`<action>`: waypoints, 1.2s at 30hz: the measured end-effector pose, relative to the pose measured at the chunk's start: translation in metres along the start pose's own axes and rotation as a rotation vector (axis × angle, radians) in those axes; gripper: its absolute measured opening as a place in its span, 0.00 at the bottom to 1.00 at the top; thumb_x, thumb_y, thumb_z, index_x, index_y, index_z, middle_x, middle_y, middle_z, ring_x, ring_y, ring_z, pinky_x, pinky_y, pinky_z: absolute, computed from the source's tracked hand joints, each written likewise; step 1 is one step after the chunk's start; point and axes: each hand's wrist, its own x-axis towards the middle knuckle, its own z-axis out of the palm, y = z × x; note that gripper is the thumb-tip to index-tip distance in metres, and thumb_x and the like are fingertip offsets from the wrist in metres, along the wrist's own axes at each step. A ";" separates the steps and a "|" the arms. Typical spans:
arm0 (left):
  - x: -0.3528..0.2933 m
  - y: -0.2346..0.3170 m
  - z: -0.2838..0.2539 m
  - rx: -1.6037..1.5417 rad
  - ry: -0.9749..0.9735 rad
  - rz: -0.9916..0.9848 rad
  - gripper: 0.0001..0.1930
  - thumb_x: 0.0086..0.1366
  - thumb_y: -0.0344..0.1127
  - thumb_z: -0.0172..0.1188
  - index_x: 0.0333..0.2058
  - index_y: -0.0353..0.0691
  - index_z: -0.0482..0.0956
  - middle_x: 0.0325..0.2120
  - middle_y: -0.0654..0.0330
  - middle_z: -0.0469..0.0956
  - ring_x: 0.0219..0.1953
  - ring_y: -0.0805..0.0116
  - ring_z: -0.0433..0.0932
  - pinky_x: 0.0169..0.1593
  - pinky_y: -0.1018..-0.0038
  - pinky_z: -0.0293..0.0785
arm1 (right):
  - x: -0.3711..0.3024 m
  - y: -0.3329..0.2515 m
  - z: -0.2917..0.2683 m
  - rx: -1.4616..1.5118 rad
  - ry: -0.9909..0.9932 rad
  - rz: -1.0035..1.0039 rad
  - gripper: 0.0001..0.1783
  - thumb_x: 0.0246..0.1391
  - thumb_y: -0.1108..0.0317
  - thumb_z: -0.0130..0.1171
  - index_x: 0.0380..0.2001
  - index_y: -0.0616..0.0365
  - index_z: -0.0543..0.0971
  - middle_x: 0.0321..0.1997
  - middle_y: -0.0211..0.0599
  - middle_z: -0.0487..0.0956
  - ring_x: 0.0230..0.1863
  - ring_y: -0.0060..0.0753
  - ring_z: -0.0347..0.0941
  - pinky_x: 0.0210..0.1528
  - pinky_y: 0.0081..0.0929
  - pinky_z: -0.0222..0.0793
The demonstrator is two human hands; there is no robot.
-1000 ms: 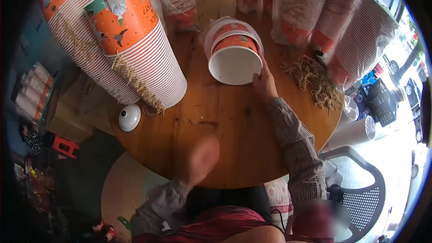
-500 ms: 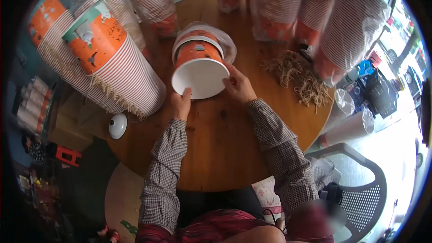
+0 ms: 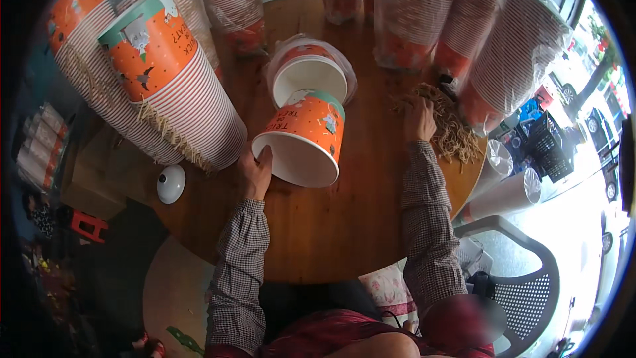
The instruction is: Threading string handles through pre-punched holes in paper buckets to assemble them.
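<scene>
My left hand (image 3: 255, 171) is closed on the rim of an orange paper bucket (image 3: 307, 119), its thumb inside the mouth. The bucket lies tilted, with its white inside toward me and a green band with small printed figures at its far end. Just beyond it, another bucket (image 3: 310, 78) lies on its side in clear plastic wrap, mouth this way. Over at the right, my right hand (image 3: 421, 121) is down at a loose heap of tan twine cords (image 3: 457, 134). Its fingers are bent together on the cords, and the fingertips are partly hidden.
Tall nested bucket stacks (image 3: 189, 86) lean at the left, with twine cords hanging on the nearest. Plastic-wrapped stacks (image 3: 510, 46) line the far and right sides of the round wooden table (image 3: 318, 245). A white lid with a black knob (image 3: 171, 183) sits at the left edge.
My right hand has left the bucket and moved right to the twine heap. With my left hand on it, the bucket has come nearer and apart from the wrapped one.
</scene>
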 end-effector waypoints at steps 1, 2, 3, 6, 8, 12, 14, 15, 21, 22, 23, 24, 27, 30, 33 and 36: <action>0.001 0.000 0.002 -0.001 -0.001 -0.002 0.11 0.61 0.32 0.55 0.41 0.33 0.74 0.32 0.50 0.77 0.35 0.57 0.77 0.38 0.67 0.73 | 0.002 0.009 0.002 -0.089 -0.018 0.020 0.12 0.58 0.59 0.50 0.43 0.43 0.76 0.54 0.42 0.69 0.43 0.52 0.74 0.40 0.47 0.71; 0.000 -0.003 0.003 0.029 0.008 -0.006 0.10 0.61 0.32 0.55 0.39 0.33 0.74 0.31 0.51 0.76 0.34 0.56 0.77 0.37 0.66 0.73 | -0.002 0.012 0.001 -0.105 -0.018 -0.033 0.12 0.58 0.60 0.50 0.44 0.43 0.77 0.52 0.43 0.71 0.43 0.51 0.74 0.40 0.47 0.70; 0.000 -0.005 0.003 0.059 0.015 -0.009 0.09 0.61 0.32 0.55 0.37 0.33 0.74 0.30 0.51 0.76 0.33 0.56 0.77 0.35 0.65 0.72 | -0.002 0.013 0.001 -0.104 -0.023 -0.030 0.12 0.58 0.60 0.50 0.44 0.43 0.77 0.52 0.43 0.71 0.43 0.51 0.74 0.40 0.47 0.70; 0.002 -0.019 0.005 0.096 0.037 -0.103 0.09 0.61 0.32 0.55 0.38 0.33 0.74 0.31 0.49 0.76 0.33 0.54 0.77 0.36 0.64 0.73 | 0.008 0.016 0.005 -0.072 -0.032 0.012 0.11 0.56 0.62 0.53 0.39 0.49 0.80 0.44 0.42 0.77 0.40 0.50 0.74 0.38 0.45 0.70; 0.002 -0.025 0.007 0.069 0.050 -0.084 0.10 0.61 0.32 0.54 0.39 0.33 0.74 0.32 0.49 0.75 0.35 0.53 0.77 0.38 0.64 0.73 | 0.006 0.016 0.008 -0.008 -0.001 0.002 0.11 0.55 0.62 0.54 0.37 0.52 0.80 0.41 0.43 0.78 0.38 0.49 0.74 0.38 0.43 0.71; 0.003 -0.021 0.006 0.096 0.063 -0.012 0.14 0.62 0.33 0.53 0.44 0.34 0.73 0.37 0.48 0.75 0.39 0.52 0.76 0.42 0.64 0.72 | 0.001 0.018 0.014 0.450 0.035 0.097 0.12 0.53 0.61 0.58 0.32 0.60 0.80 0.31 0.45 0.80 0.33 0.44 0.77 0.37 0.36 0.71; 0.003 -0.016 0.004 0.085 0.025 -0.053 0.16 0.62 0.34 0.54 0.48 0.35 0.72 0.39 0.49 0.75 0.42 0.53 0.75 0.46 0.64 0.71 | 0.001 0.026 0.021 0.552 0.045 0.110 0.12 0.54 0.61 0.59 0.32 0.61 0.80 0.29 0.44 0.80 0.31 0.40 0.77 0.36 0.34 0.71; 0.002 -0.009 0.005 0.019 0.024 -0.029 0.17 0.62 0.34 0.54 0.49 0.34 0.72 0.41 0.49 0.74 0.43 0.54 0.75 0.46 0.64 0.71 | 0.003 0.035 0.024 0.650 0.062 0.128 0.13 0.54 0.61 0.60 0.31 0.62 0.80 0.27 0.43 0.80 0.30 0.37 0.77 0.35 0.31 0.71; 0.003 0.000 0.006 -0.094 0.076 0.077 0.23 0.63 0.39 0.56 0.53 0.33 0.68 0.47 0.48 0.70 0.49 0.54 0.71 0.51 0.64 0.69 | 0.006 0.040 0.034 0.558 -0.047 0.160 0.13 0.54 0.62 0.60 0.34 0.62 0.80 0.25 0.39 0.79 0.28 0.28 0.74 0.32 0.28 0.71; 0.001 0.003 0.000 -0.058 0.118 0.136 0.24 0.62 0.40 0.56 0.53 0.33 0.67 0.48 0.48 0.69 0.50 0.54 0.70 0.52 0.64 0.68 | -0.002 0.028 0.035 0.566 -0.061 0.166 0.13 0.54 0.62 0.60 0.34 0.62 0.80 0.25 0.39 0.79 0.28 0.28 0.74 0.32 0.28 0.71; -0.001 0.007 -0.010 -0.037 0.124 0.128 0.24 0.62 0.40 0.56 0.53 0.33 0.67 0.48 0.48 0.69 0.50 0.54 0.70 0.52 0.64 0.68 | -0.012 0.004 0.031 0.669 -0.107 0.141 0.12 0.54 0.63 0.60 0.35 0.61 0.80 0.25 0.38 0.79 0.27 0.28 0.74 0.31 0.28 0.71; 0.000 0.016 -0.010 -0.031 0.111 0.148 0.24 0.62 0.40 0.56 0.53 0.33 0.67 0.48 0.47 0.69 0.51 0.53 0.69 0.53 0.63 0.67 | -0.013 0.000 0.025 0.756 -0.128 0.116 0.12 0.53 0.63 0.60 0.36 0.61 0.80 0.25 0.38 0.79 0.26 0.28 0.74 0.31 0.27 0.71; 0.003 0.028 0.004 -0.029 0.108 0.256 0.24 0.61 0.40 0.56 0.53 0.33 0.67 0.48 0.47 0.69 0.50 0.52 0.68 0.54 0.61 0.65 | 0.004 0.034 0.036 0.680 -0.093 0.062 0.11 0.53 0.64 0.59 0.36 0.61 0.80 0.26 0.38 0.80 0.28 0.29 0.75 0.31 0.27 0.71; -0.003 0.026 -0.006 0.060 0.164 0.385 0.24 0.60 0.39 0.57 0.52 0.33 0.68 0.46 0.48 0.70 0.49 0.52 0.68 0.53 0.60 0.65 | -0.001 0.015 0.035 0.617 -0.103 0.050 0.11 0.54 0.65 0.58 0.36 0.61 0.80 0.29 0.40 0.81 0.31 0.32 0.77 0.34 0.28 0.72; -0.010 0.043 -0.004 0.145 0.178 0.577 0.19 0.57 0.39 0.58 0.45 0.34 0.73 0.41 0.51 0.71 0.44 0.55 0.69 0.48 0.60 0.66 | -0.001 0.018 0.040 0.618 -0.020 -0.029 0.11 0.53 0.65 0.58 0.36 0.62 0.80 0.31 0.43 0.81 0.34 0.36 0.78 0.37 0.29 0.72; -0.022 0.062 0.007 0.110 0.077 0.711 0.12 0.54 0.34 0.60 0.37 0.37 0.76 0.33 0.55 0.74 0.36 0.55 0.73 0.44 0.62 0.68 | 0.001 0.020 0.041 0.559 -0.103 0.061 0.11 0.54 0.67 0.58 0.36 0.64 0.79 0.32 0.39 0.81 0.31 0.27 0.75 0.34 0.25 0.70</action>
